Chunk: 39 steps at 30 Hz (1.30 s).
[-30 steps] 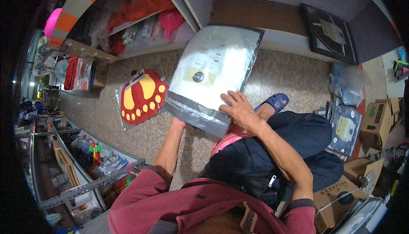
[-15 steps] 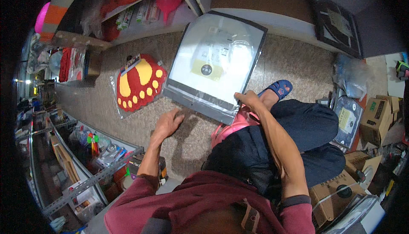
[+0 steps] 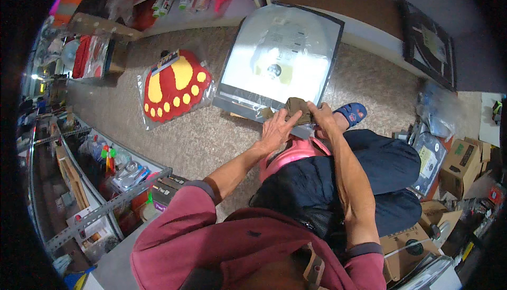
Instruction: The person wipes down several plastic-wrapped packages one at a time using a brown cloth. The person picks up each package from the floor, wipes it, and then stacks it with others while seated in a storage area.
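A folded brown cloth (image 3: 299, 109) is bunched over the near right corner of a flat, plastic-wrapped package (image 3: 280, 87). This package has a white panel, a dark border and a pale label. My right hand (image 3: 323, 117) pinches the cloth's right side. From the left, my left hand (image 3: 279, 130) grips its lower left part, thumb and fingers on it. Part of the corner is hidden by the cloth and my hands. Left of the package lies a red foot-shaped mat (image 3: 177, 87) with yellow toes, in clear plastic.
Below my hands is a pink plastic item (image 3: 296, 158), close to my legs. My foot in a blue clog (image 3: 351, 115) stands right of the package. Metal shelving (image 3: 105, 205) with small goods runs along the left; cardboard boxes (image 3: 459, 163) stack up at the right. A framed dark panel (image 3: 429, 44) leans at the wall.
My left hand has moved right, from bare floor to the package's near right corner. Both hands now hold a brown cloth that did not show before. The view has shifted slightly.
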### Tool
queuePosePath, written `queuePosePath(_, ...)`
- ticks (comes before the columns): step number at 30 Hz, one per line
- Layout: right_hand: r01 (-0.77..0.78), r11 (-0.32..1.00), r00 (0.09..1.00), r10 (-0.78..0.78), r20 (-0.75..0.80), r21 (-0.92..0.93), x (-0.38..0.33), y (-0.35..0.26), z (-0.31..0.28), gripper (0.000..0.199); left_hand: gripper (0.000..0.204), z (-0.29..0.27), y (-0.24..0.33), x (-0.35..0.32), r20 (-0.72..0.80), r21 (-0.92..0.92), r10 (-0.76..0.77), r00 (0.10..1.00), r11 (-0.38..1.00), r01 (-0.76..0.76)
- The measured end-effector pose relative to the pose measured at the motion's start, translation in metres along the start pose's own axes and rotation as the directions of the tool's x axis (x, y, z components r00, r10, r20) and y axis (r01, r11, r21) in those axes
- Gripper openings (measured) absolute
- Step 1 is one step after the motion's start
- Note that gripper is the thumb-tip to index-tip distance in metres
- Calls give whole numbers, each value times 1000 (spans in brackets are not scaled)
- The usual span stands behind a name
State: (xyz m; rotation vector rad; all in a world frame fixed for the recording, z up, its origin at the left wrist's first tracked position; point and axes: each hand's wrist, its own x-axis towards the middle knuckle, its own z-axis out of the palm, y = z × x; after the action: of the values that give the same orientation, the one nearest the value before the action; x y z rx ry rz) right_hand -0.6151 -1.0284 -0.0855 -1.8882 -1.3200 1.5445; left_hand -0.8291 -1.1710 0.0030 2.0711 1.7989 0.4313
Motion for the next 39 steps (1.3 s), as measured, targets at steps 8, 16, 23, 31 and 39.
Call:
queuePosePath(8, -7, 990, 998, 16, 68, -138, 15, 59, -6, 28, 58, -19, -127, -42, -126, 222, -271, 954, 930, 294)
queuePosePath(16, -292, 951, 930, 259, 259, 101, -8, 22, 15, 48, 44, -111, -328, -173, -519, -390, -697, 494, 708, 589)
queuePosePath(23, -389, 918, 837, 387, 388, -76, -42, -7, -17, 51, 44, -33, -33, -55, -21, -154, -54, 998, 987, 50)
queuePosePath(31, -42, 950, 992, 75, 97, -308, -3, 45, -34, 50, 55, -3, -33, -78, 283, 5, 50, 958, 999, -54)
queuePosePath(39, -102, 952, 990, 125, 62, -287, -32, 12, -21, 75, 68, -57, -82, -144, -2, -103, -168, 986, 981, 167)
